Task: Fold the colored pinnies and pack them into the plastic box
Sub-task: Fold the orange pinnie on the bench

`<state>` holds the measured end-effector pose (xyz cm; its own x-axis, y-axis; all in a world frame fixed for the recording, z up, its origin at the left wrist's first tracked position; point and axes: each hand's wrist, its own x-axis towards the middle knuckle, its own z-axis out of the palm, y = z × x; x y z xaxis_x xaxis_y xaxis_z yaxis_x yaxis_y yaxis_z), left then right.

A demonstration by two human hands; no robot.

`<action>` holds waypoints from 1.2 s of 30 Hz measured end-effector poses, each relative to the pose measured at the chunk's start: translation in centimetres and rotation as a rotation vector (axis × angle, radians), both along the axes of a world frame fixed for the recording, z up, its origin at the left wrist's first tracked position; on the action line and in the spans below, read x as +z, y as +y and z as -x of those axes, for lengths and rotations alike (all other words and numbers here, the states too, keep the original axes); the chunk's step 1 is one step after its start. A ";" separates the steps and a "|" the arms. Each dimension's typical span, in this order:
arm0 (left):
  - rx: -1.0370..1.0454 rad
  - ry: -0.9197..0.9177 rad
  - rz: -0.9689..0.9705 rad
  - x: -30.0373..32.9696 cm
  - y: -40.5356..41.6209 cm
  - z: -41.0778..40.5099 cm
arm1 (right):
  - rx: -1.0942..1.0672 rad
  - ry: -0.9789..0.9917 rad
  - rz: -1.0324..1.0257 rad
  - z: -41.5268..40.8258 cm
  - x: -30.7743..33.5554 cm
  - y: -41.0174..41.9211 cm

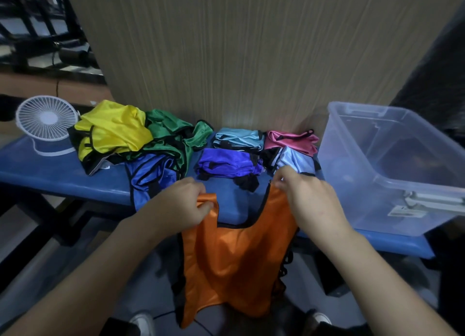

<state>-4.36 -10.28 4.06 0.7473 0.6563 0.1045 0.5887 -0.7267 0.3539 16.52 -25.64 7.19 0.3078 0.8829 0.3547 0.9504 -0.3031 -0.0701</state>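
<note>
An orange pinny (234, 262) hangs over the front edge of the blue bench (50, 169), held up by its two shoulder straps. My left hand (181, 204) pinches the left strap and my right hand (307, 197) pinches the right one. Behind them lie folded pinnies: purple (226, 163), light blue (239, 138), pink (289, 139) and pale blue (294, 160). Unfolded yellow (113, 131), green (173, 136) and blue (151, 174) pinnies are heaped at the left. The clear plastic box (392, 159) stands open on the right with nothing in it.
A small white fan (46, 124) stands on the bench's left end. A wood-grain panel (239, 46) rises right behind the bench. My shoes (143, 323) show on the floor below the hanging pinny.
</note>
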 end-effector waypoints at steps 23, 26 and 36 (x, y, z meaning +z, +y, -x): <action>-0.028 -0.152 0.047 1.0 0.6 0.1 | 0.135 0.336 -0.407 -0.6 -1.2 -1.1; -0.030 -0.235 0.017 1.4 0.4 0.0 | 0.139 0.429 -0.443 -0.7 -1.4 -1.0; -0.040 -0.122 0.058 4.4 1.3 0.1 | 0.061 0.345 -0.356 -1.9 -0.6 -0.9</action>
